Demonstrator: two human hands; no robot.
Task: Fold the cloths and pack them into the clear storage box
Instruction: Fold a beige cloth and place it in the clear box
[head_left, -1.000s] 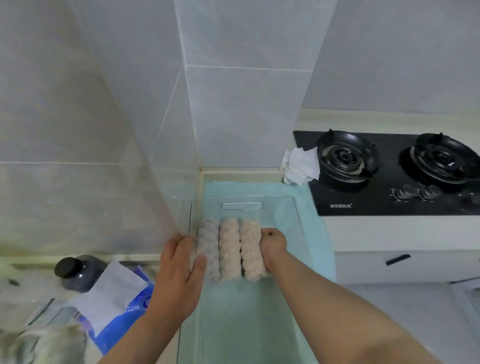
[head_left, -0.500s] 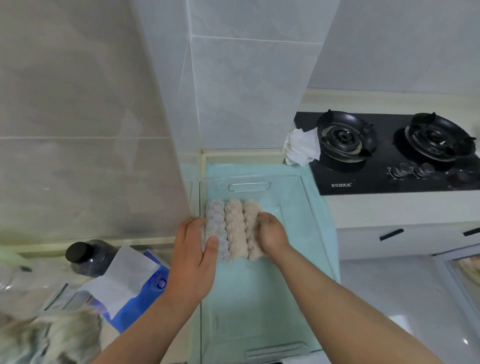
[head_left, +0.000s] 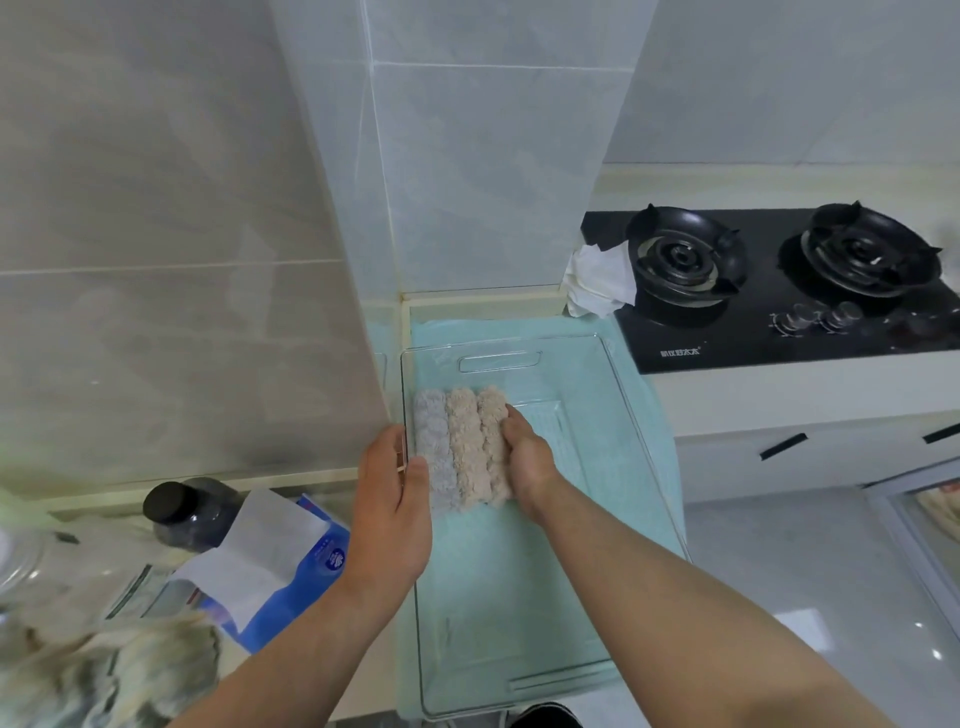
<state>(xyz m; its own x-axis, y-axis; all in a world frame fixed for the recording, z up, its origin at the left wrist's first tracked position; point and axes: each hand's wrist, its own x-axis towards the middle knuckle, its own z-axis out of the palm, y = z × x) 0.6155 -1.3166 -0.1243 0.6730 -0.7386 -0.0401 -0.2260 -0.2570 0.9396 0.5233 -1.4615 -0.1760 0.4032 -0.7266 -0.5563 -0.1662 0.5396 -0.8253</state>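
The clear storage box (head_left: 631, 447) lies on a mint-green mat. Three folded fluffy cloths stand side by side at its far left: a grey cloth (head_left: 432, 447) and two beige cloths (head_left: 467, 441). My left hand (head_left: 393, 506) holds the box's left wall, with the thumb at the rim beside the grey cloth. With curled fingers, my right hand (head_left: 525, 460) presses against the right side of the rightmost beige cloth (head_left: 492, 421). The rest of the box floor is bare.
A tiled pillar (head_left: 467, 156) rises just behind the box. The black gas stove (head_left: 779, 280) sits to the right, a crumpled white rag (head_left: 597, 280) at its corner. To the left are a dark-lidded jar (head_left: 192, 512), a blue tissue pack (head_left: 291, 571) and a fluffy pale cloth (head_left: 130, 670).
My left hand slid off the grey cloth to the box's left wall. My right hand stayed against the rightmost beige cloth. The view tilted down, showing more of the box.
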